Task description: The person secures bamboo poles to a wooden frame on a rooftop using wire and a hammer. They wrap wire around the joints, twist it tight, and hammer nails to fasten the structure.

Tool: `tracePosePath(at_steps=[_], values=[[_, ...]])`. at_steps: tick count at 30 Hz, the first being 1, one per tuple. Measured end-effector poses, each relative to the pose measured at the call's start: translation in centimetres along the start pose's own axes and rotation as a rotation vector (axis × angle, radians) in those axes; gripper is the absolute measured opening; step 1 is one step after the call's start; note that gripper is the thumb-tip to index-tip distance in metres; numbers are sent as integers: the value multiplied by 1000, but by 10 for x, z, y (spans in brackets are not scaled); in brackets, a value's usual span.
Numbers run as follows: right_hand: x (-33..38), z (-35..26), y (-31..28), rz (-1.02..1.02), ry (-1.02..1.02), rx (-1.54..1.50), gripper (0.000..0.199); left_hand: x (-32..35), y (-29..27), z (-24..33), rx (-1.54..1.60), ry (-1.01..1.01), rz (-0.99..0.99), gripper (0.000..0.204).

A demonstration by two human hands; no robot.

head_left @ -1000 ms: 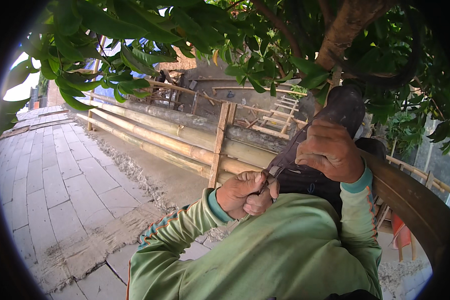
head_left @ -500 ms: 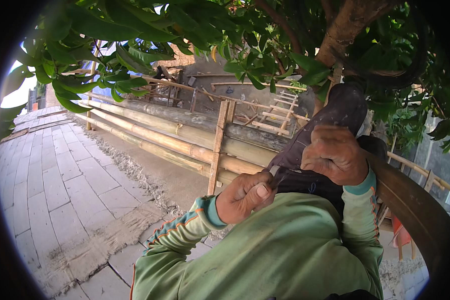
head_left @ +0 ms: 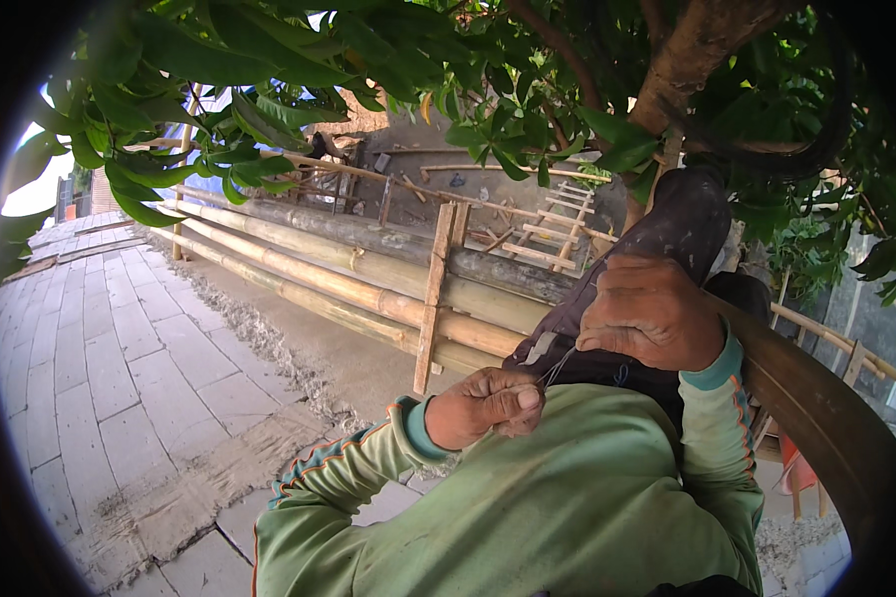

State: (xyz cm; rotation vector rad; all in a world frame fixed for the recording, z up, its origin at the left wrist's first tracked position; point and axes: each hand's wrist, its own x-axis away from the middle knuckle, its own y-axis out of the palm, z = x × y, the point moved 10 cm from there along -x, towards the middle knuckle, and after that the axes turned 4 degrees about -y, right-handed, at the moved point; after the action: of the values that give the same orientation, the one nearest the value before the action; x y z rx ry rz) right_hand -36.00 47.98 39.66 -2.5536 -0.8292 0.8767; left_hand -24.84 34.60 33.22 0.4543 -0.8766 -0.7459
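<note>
My left hand is closed, thumb on top, in front of the green shirt. It grips one end of a few thin, pale wire-like strands. These run up to my right hand, whose fingers are pinched around the other end, over my dark trousers. Whether the strands are wire or string I cannot tell. A small flat grey piece shows just above my left hand; its lower end is hidden by the fingers.
Several bamboo poles run along the left, crossed by an upright wooden slat. Leafy branches and a tree trunk hang close overhead. Below lies a ladder-like wooden frame. A wide curved brown band passes on the right; grey paving stretches left.
Both hands have shifted slightly left, the left one also downward. The strands between them now show more clearly, and the grey piece has moved up off the left fingertips a little.
</note>
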Motion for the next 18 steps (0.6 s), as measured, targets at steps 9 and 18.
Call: tracePosePath(at_steps=[9, 18], values=[[9, 5, 6, 1, 202, 73, 16, 10, -23, 64, -1562, 130, 414, 26], [-30, 40, -6, 539, 170, -694, 96, 6, -37, 144, -20, 613, 337, 37]])
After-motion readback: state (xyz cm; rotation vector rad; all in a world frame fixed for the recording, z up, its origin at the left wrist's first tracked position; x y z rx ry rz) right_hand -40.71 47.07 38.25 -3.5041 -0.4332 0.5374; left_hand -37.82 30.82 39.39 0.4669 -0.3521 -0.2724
